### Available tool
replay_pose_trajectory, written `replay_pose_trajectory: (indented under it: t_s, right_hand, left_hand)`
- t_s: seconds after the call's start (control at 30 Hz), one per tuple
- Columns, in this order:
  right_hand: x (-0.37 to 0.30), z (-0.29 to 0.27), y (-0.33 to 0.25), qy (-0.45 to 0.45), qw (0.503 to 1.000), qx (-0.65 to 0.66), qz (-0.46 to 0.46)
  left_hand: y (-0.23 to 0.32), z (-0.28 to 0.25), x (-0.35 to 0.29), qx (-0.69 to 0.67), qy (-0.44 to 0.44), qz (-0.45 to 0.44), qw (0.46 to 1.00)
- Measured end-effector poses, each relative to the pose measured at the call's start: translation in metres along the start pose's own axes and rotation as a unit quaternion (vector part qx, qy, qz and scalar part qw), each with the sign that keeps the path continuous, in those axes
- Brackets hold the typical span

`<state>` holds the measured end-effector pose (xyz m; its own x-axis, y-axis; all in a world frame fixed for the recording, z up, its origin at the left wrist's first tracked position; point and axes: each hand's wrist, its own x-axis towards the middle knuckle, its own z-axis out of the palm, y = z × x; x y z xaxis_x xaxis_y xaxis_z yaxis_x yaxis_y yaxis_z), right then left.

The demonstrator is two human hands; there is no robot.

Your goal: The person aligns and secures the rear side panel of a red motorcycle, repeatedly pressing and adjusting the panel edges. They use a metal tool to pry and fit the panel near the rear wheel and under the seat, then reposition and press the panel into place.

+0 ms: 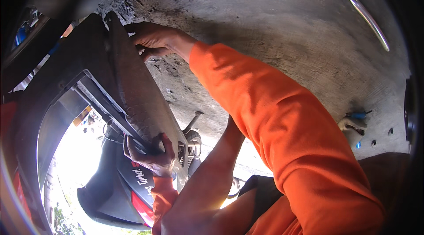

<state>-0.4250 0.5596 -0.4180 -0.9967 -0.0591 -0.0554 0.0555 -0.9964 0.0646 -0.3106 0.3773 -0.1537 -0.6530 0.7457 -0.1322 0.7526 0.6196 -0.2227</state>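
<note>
A long dark textured plastic panel [137, 89] of a scooter runs from the upper left down to the middle. My left hand [152, 157] is closed round its lower end, thumb on the right edge and fingers on the left. My right hand [154, 40] reaches across to the panel's far end. Its fingers are bent in beside the panel edge with the thumb below them; the fingertips and whatever they hold are hidden. To the left of the panel curves the scooter's dark body [62, 71], with a bright gap behind it.
A stand leg [193, 121] and a wheel [194, 140] show below the panel. My bare leg [203, 182] is bent between my arms. On the concrete floor lie a blue-handled tool [358, 114], a pale part [352, 129] and small dark bits. A shiny metal bar [366, 16] lies at upper right.
</note>
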Motion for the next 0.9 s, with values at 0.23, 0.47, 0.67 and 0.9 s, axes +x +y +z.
replay_pose_trajectory:
  t_s: [0.23, 0.47, 0.67, 0.9]
  right_hand:
    - [-0.006, 0.006, -0.024, 0.044, 0.968, -0.198, -0.145]
    - [-0.008, 0.012, -0.027, 0.074, 0.942, -0.267, -0.188]
    - [-0.004, 0.011, -0.020, 0.104, 0.928, -0.296, -0.199]
    - [-0.026, 0.011, -0.031, 0.040, 0.987, -0.115, -0.105]
  left_hand:
    - [0.000, 0.001, 0.001, -0.022, 0.003, -0.008, 1.000]
    - [0.006, -0.004, 0.005, 0.004, 0.001, 0.001, 1.000]
    - [0.008, -0.005, 0.007, 0.011, 0.000, 0.013, 1.000]
    - [0.005, -0.002, 0.000, -0.037, -0.020, -0.068, 0.997]
